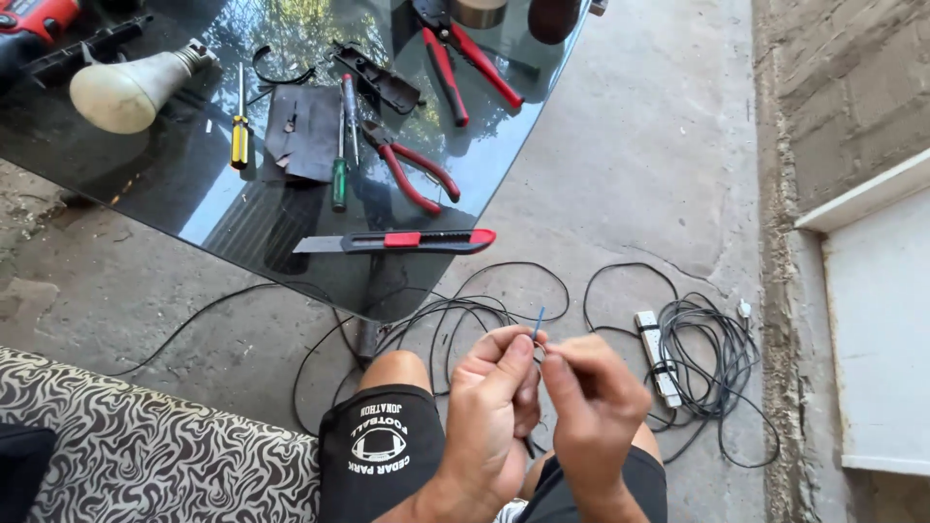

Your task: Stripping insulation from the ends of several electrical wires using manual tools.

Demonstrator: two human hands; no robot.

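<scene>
Wire: a thin blue wire (539,320) sticks up from between the fingertips, above the person's knees, near the middle of the view.
Left hand (494,407): closed, thumb and fingers pinching the wire.
Right hand (591,402): closed, fingertips pinching the same wire just beside the left.
Progress: judging by the bare tip, the wire end seems to be mid-preparation; nothing is joined to it yet.
Floor: loose black cable (465,310) loops just beyond; a coiled bundle with a white power strip (659,356) lies right.
Table (194,194): dark glass, far left, carrying a red utility knife (397,241), red pliers (412,169), screwdrivers and a bulb (126,89).
</scene>
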